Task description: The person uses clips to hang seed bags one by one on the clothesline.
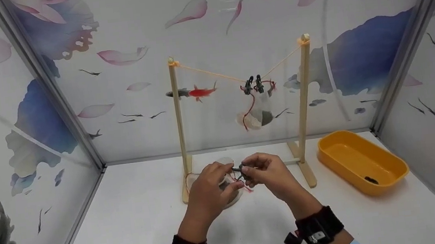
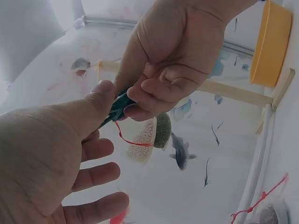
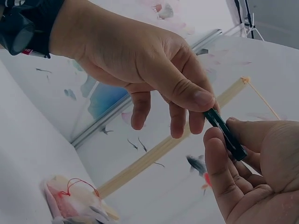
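My two hands meet low over the white table, in front of a wooden rack (image 1: 177, 114). Between them is a small dark clip (image 1: 239, 170). The right hand (image 1: 252, 170) pinches one end of the clip (image 3: 226, 133) between thumb and fingers. On the other end, the left hand (image 1: 228, 179) has its thumb and forefinger, with its other fingers spread (image 2: 96, 175). Just under the hands lies a small clear pouch (image 1: 236, 196) with a red string; whether the clip bites it I cannot tell.
A yellow string (image 1: 212, 73) runs between the rack's two posts. Two dark clips (image 1: 253, 85) hold another pouch (image 1: 257, 115) hanging from it. A yellow tray (image 1: 353, 159) with one dark clip (image 1: 371, 180) stands at the right. Patterned walls close in the left, back and right.
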The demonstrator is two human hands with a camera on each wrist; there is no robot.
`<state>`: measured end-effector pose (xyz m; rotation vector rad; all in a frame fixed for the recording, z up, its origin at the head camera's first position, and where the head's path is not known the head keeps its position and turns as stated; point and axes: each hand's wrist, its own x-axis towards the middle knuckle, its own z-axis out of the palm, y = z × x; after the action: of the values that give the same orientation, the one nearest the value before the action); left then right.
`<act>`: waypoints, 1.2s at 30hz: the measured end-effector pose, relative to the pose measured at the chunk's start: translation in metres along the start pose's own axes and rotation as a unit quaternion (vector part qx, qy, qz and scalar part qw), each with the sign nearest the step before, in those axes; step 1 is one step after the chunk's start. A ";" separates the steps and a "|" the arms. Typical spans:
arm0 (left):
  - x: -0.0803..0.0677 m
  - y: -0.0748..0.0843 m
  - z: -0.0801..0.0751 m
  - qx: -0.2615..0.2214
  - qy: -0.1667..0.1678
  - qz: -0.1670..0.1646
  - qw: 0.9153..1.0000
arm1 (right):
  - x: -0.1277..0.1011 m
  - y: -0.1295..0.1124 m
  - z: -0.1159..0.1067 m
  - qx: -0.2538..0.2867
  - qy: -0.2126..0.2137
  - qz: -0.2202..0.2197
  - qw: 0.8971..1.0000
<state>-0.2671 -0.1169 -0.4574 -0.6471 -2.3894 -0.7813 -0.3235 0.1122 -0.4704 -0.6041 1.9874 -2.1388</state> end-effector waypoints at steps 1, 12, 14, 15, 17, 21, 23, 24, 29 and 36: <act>0.000 -0.001 -0.001 0.004 0.003 0.003 1.000 | 0.000 0.001 0.001 -0.001 -0.002 0.000 1.000; -0.001 -0.024 -0.015 0.075 0.101 -0.005 0.992 | 0.022 0.037 0.000 -0.077 0.013 0.074 0.994; -0.001 -0.027 -0.017 0.081 0.119 -0.014 0.989 | 0.033 0.050 0.000 -0.093 0.026 0.106 0.990; -0.001 -0.029 -0.018 0.082 0.127 -0.017 0.988 | 0.038 0.057 0.001 -0.097 0.033 0.123 0.987; -0.002 -0.032 -0.019 0.084 0.142 -0.023 0.986 | 0.050 0.067 0.003 -0.098 0.052 0.154 0.982; -0.002 -0.034 -0.018 0.088 0.164 -0.021 0.982 | 0.070 0.080 0.009 -0.104 0.085 0.193 0.972; -0.002 -0.035 -0.018 0.087 0.170 -0.018 0.982 | 0.077 0.083 0.014 -0.107 0.092 0.202 0.969; -0.002 -0.035 -0.018 0.086 0.171 -0.018 0.981 | 0.079 0.084 0.017 -0.107 0.095 0.206 0.968; -0.002 -0.036 -0.017 0.082 0.168 -0.016 0.982 | 0.087 0.090 0.030 -0.073 0.103 0.223 0.967; -0.002 -0.037 -0.017 0.077 0.165 -0.015 0.983 | 0.093 0.093 0.038 0.015 0.125 0.216 0.968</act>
<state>-0.2812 -0.1548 -0.4613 -0.3859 -2.1333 -0.6518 -0.4075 0.0322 -0.5435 0.1103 1.9692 -2.0387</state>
